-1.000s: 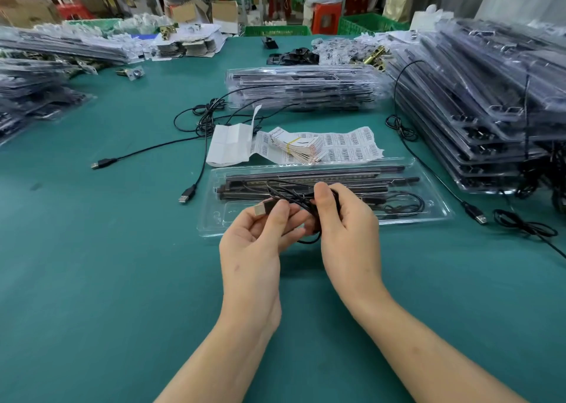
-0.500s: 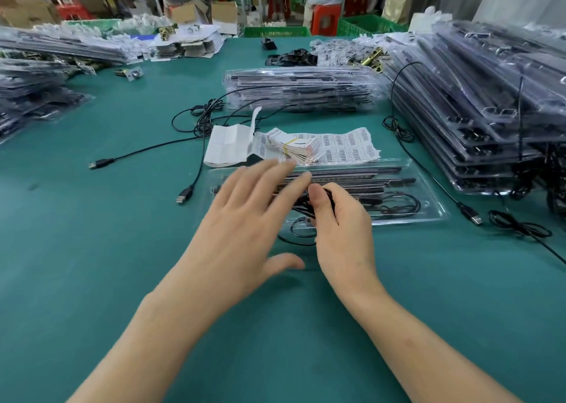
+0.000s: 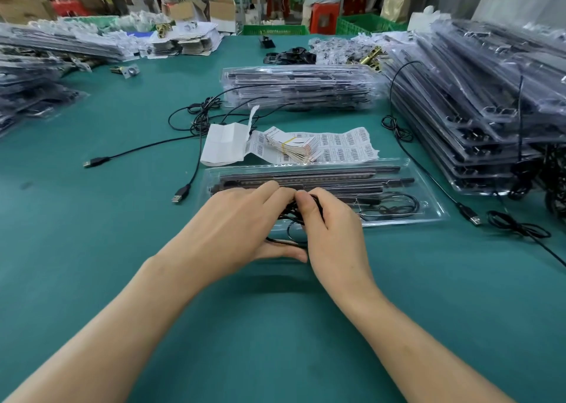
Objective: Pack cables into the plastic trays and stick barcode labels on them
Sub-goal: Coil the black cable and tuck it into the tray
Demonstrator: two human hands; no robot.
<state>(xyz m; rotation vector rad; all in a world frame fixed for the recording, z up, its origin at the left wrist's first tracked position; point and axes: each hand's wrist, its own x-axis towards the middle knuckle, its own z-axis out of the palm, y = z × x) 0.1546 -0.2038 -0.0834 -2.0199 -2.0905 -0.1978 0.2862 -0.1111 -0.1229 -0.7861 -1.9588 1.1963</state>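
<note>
A clear plastic tray [image 3: 428, 197] lies across the green table in front of me, holding long dark bars and a coiled cable at its right end. Over its near left part my right hand [image 3: 330, 228] pinches a bundle of thin black cable [image 3: 291, 216] between thumb and fingers. My left hand [image 3: 232, 231] lies over the same bundle, fingers curled onto it beside the right thumb; a loop of the cable hangs over the tray's front edge. Barcode label sheets [image 3: 343, 145] and a white backing sheet [image 3: 223, 144] lie just behind the tray.
A stack of filled trays [image 3: 300, 87] sits behind the labels, and a taller stack [image 3: 477, 96] fills the right side. Loose USB cables [image 3: 183, 191] trail left of the tray, another cable [image 3: 468, 217] lies to its right. More packed trays [image 3: 36, 75] sit far left.
My left hand let go of the USB plug end, swept forward over the tray with fingers spread, and now has come down onto the cable bundle beside the right hand.
</note>
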